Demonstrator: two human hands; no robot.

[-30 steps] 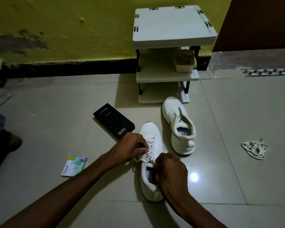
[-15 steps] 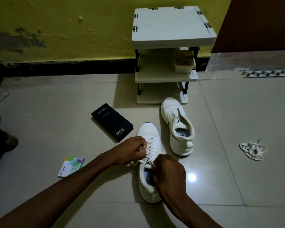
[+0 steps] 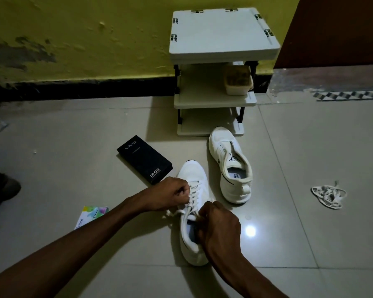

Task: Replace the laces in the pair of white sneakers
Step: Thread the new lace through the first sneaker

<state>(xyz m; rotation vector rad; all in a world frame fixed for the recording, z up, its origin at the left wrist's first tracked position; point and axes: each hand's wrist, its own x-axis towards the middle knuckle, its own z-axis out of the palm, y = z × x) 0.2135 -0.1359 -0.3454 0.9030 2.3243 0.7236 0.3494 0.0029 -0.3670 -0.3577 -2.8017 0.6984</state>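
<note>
We look down at a tiled floor point(image 3: 310, 147) in dim light, where a person's two bare arms reach forward to a white sneaker point(image 3: 192, 252) lying toe away from us. A flat white lace point(image 3: 194, 190) crosses its eyelets in several rows. The left hand point(image 3: 170, 195) sits at the left edge of the lacing, its grip pinched closed on the lace. The right hand point(image 3: 220, 224) is at the mouth of the shoe with its fingers curled. The back of the hand hides what they hold, so we cannot tell if that grip is on the lace end or on the collar.

The second sneaker point(image 3: 235, 188) stands just beyond and to the right, with no lace visible in it. A loose tangle of white laces point(image 3: 328, 196) lies well apart on the right. A black phone box point(image 3: 144, 161) lies to the left of the sneakers, a colourful packet point(image 3: 93, 214) lies nearer us, and a white shoe rack point(image 3: 222, 33) stands against the yellow wall.

We judge the lace to be soft, light and limp. It is best taken by its stiff tip for threading, while the light shoe will likely slide on smooth tile unless steadied at the collar or heel.
</note>
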